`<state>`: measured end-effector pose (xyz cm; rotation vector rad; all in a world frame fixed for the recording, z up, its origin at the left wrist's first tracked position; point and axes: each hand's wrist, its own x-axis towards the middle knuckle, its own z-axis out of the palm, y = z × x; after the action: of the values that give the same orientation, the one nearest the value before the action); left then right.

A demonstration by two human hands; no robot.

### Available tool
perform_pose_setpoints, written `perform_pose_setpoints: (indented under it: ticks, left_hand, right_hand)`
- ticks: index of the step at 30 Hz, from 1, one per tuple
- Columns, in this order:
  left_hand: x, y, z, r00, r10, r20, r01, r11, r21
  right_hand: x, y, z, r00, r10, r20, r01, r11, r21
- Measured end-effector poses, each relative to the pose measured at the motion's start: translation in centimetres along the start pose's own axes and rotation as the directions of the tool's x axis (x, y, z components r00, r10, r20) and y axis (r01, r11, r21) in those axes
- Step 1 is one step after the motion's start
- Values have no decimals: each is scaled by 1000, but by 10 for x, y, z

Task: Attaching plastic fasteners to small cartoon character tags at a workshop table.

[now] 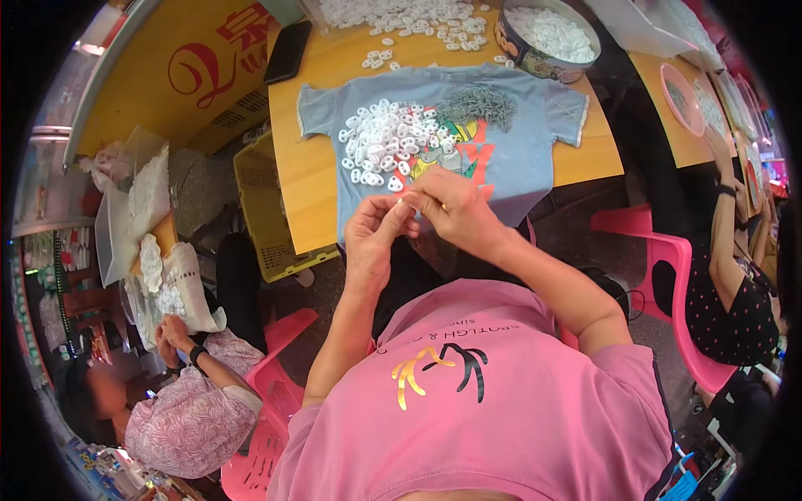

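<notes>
Something small, mostly hidden, seems to be pinched between fingertips of the left hand (373, 230) and the right hand (455, 209). On the grey-blue cloth T-shirt (526, 160), draped over the near edge of the yellow-brown wooden surface (597, 154), white oval two-holed pieces (376, 138) and thin grey-green pieces (484, 107) are heaped. If the cloth were pulled, both heaps could be spilled.

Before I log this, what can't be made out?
All in the head view:
1. Whatever the left hand and right hand pinch: mostly hidden by the hands.
2. Blue shirt beneath the white pieces: covered by them.
3. Single shapes in the grey-green pile: too small.
4. Upper white heap: cut by the top edge.
</notes>
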<state>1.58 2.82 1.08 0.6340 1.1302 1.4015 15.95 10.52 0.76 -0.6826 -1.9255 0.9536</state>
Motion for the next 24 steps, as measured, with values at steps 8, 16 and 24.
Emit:
perform_pose_setpoints:
  ticks: [8, 16, 24]
  left_hand:
    - [-5, 7, -28, 985, 67, -159, -71, 997, -19]
    - [-6, 11, -23, 981, 104, -166, -109, 994, -21]
    - [2, 15, 0, 970, 235, -66, -239, 969, -61]
  right_hand:
    - [29, 20, 5, 995, 103, -13, -97, 879, -468]
    - [23, 31, 18, 995, 99, 22, -86, 942, -324]
    - [26, -12, -10, 763, 591, 261, -602, 502, 621]
